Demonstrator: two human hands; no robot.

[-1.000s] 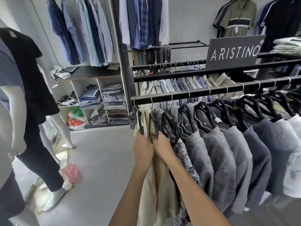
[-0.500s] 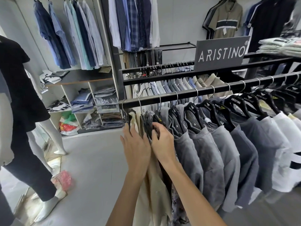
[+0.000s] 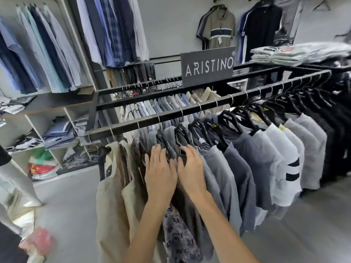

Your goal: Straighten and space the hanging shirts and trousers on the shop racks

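A black rail (image 3: 190, 111) carries shirts on black hangers: two beige shirts (image 3: 112, 196) at the left end, then a dark patterned shirt (image 3: 178, 234), grey shirts (image 3: 237, 168), white shirts (image 3: 281, 168) and black shirts (image 3: 332, 139). My left hand (image 3: 160, 171) lies flat on the patterned shirt's shoulder with its fingers apart. Right beside it, thumbs almost touching, my right hand (image 3: 190, 168) curls over the shoulder of the first grey shirt at its hanger. The beige shirts hang with a small gap from the patterned one.
A grey ARISTINO sign (image 3: 207, 66) stands on the rack's top bar, with folded shirts (image 3: 296, 54) stacked to its right. A second rail of shirts (image 3: 161, 107) hangs behind. Wall shelves (image 3: 57, 130) with folded clothes and a mannequin's leg (image 3: 19, 186) stand at the left.
Both hands have moved right along the rail, from the beige shirts to the patterned and first grey shirt. The beige shirts now hang free at the left.
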